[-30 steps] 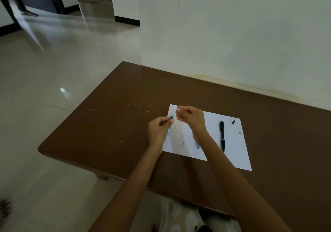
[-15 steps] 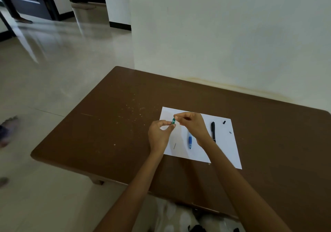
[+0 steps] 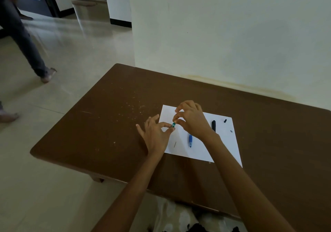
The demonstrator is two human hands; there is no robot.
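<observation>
While hovering above the sheet's [image 3: 222,142] left edge, pinched from both ends: teal piece [image 3: 173,124], by left hand [image 3: 155,135] thumb and forefinger, other fingers spread, and by right hand [image 3: 192,119] fingertips. Lying on sheet: blue part [image 3: 190,140], black pen [image 3: 213,125].

Bare brown table [image 3: 107,124] left of the sheet [image 3: 223,142] — blue pen [image 3: 190,140], black pen [image 3: 213,125] right.

Home room: tiled floor [image 3: 75,56], wooden table [image 3: 107,124].
</observation>
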